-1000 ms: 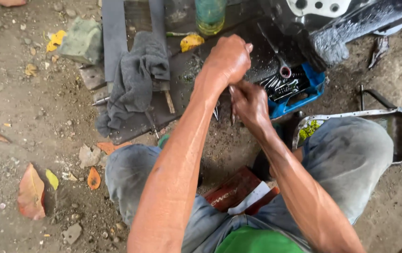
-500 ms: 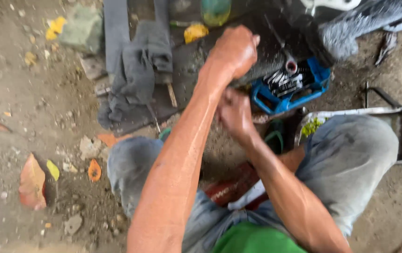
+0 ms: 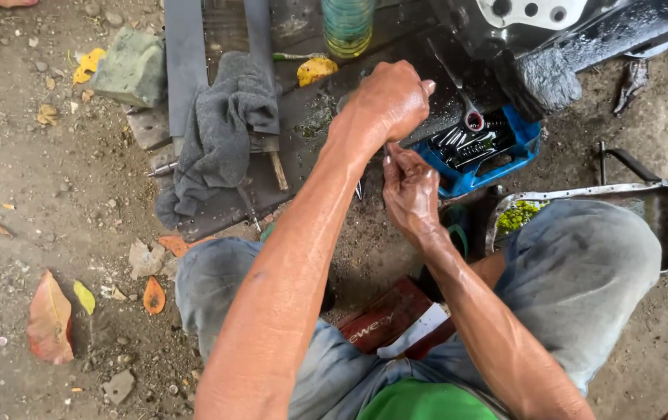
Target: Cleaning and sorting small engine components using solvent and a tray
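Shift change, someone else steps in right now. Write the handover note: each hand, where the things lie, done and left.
Left hand: fisted, raised over the blue tool tray; contents hidden.
Right hand: fingers pinched on something small just below the left; cannot tell what.
Grey rag lies on the dark boards at left; metal pan by the right knee.
Done and left: not readable from this view.

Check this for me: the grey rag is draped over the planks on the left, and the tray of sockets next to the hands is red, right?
Not quite. The tray of sockets is blue, not red; the head view shows its blue rim just beyond the right hand. The rest holds: the grey rag is draped over the planks on the left, and the tray sits next to both hands, the left hand included.
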